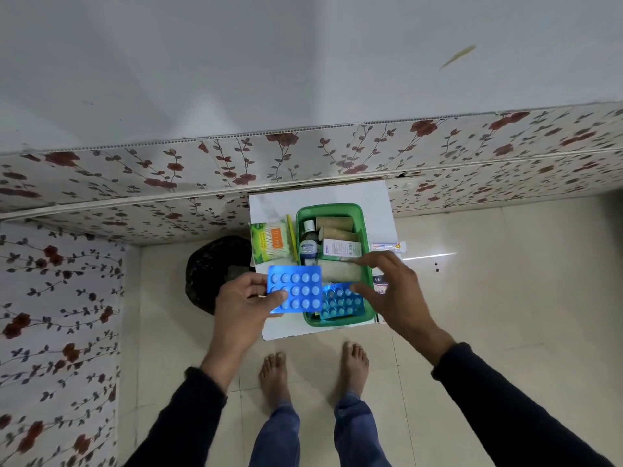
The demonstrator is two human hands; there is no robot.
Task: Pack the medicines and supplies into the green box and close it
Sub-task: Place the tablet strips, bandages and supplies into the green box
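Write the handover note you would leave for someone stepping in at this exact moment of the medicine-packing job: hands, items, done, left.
Left hand: holds a blue blister pack at the near left corner of the green box, not yet in.
Right hand: fingers over the box's near end, touching a second blister pack that lies inside; grip unclear.
Done: bottle, bandage rolls and a white carton are in the box.
Left: cotton swab packet left of the box, ointment tube on the right, an item partly hidden under the right hand. Lid not visible; box still open.
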